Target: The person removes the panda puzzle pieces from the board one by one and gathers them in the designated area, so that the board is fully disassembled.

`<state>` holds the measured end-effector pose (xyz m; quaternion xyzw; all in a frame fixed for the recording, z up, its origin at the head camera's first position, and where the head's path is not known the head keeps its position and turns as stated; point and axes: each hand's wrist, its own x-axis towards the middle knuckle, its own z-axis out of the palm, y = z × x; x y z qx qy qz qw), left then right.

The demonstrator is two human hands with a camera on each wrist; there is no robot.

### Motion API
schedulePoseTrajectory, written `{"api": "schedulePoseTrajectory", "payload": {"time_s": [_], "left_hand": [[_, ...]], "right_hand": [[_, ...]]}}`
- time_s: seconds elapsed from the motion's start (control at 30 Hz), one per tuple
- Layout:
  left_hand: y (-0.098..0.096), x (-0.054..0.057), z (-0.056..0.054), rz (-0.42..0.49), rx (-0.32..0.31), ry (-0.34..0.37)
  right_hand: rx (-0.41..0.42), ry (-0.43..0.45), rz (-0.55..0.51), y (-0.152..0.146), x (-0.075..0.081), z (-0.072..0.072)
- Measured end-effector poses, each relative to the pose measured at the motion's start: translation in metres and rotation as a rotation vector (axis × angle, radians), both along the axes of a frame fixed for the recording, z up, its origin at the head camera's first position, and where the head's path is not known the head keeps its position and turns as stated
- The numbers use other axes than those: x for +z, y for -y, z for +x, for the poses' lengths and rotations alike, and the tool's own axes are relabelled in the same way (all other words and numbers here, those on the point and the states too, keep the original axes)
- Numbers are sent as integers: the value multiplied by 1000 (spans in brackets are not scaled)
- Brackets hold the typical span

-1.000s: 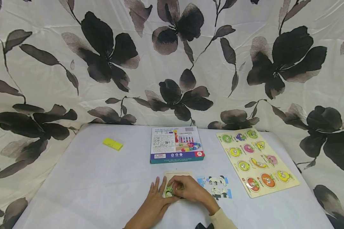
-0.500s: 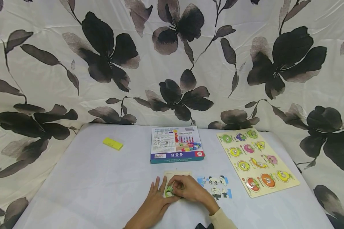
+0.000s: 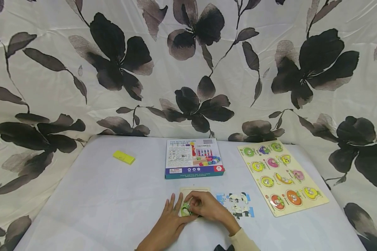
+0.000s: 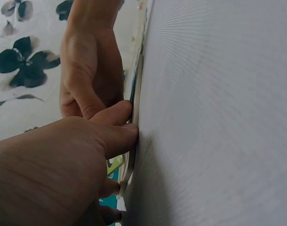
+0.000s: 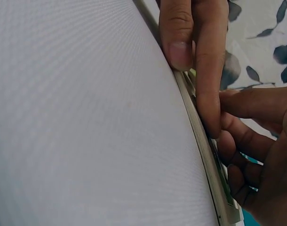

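Observation:
A small wooden puzzle board (image 3: 194, 190) lies in front of me, with green picture pieces (image 3: 185, 210) showing between my hands in the head view. My left hand (image 3: 167, 223) rests along the board's left side, fingers mostly straight, its thumb at the near edge. My right hand (image 3: 208, 207) bends over the board, and its curled fingertips pinch a puzzle piece mostly hidden beneath them. In the right wrist view, the fingers of the right hand (image 5: 270, 155) meet the top face near the board's edge (image 5: 200, 136). Beside it on the right lie loose panda jigsaw pieces (image 3: 237, 205).
A box for beaded columns (image 3: 193, 160) stands behind the board. Farther right lies a fruit peg-puzzle board (image 3: 282, 177). A yellow block (image 3: 124, 157) sits at the back left of the white-covered table (image 3: 91, 205). A floral cloth (image 3: 251, 69) hangs behind.
My right hand's fingers shift very slightly over the board. The left hand, the board and the other things stay where they were.

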<state>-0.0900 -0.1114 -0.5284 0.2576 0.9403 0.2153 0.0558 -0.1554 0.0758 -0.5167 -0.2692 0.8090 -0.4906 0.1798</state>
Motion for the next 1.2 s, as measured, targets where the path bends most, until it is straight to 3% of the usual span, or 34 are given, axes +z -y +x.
{"api": "schedulePoseTrajectory", "payload": {"time_s": [0.43,0.8,1.0,1.2], "left_hand": [[0,0,0,18,1,30],[-2,2,-1,35,42,103],[-2,2,0,48,49,84],[-3,3,0,45,59,94]], "right_hand": [[-29,-18,-15,-7,5,-2],[-143,-42,9,-42,11,-3],[-213,-77,19,-69,13,4],[-244,-54,14,-92,13,17]]}}
